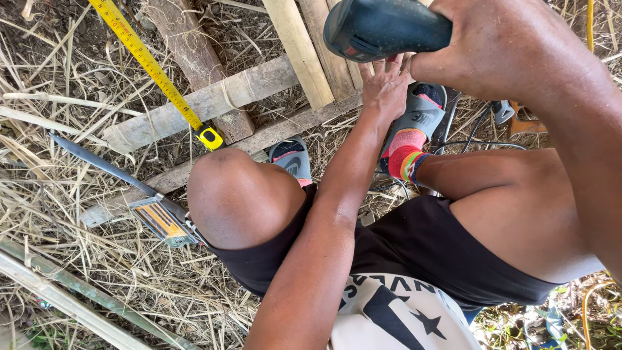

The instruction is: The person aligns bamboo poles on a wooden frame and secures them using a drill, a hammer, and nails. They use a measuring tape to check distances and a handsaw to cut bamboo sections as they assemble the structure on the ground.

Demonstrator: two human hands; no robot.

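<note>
My right hand (499, 48) grips a dark teal power drill (385, 27) at the top of the view, held over a wooden frame. My left hand (383, 85) reaches down under the drill with fingers spread, pressing on a weathered wooden slat (310, 118) of the frame. A pale new plank (298, 50) runs diagonally beside it. My bent knees and black shorts fill the middle of the view, with my feet in grey slides on the frame.
A yellow tape measure (150, 67) lies extended across the planks at upper left. A handsaw (139, 194) with an orange and grey handle rests on dry straw by my left knee. Bamboo poles (78, 298) lie at lower left. Dark cables (483, 144) run at right.
</note>
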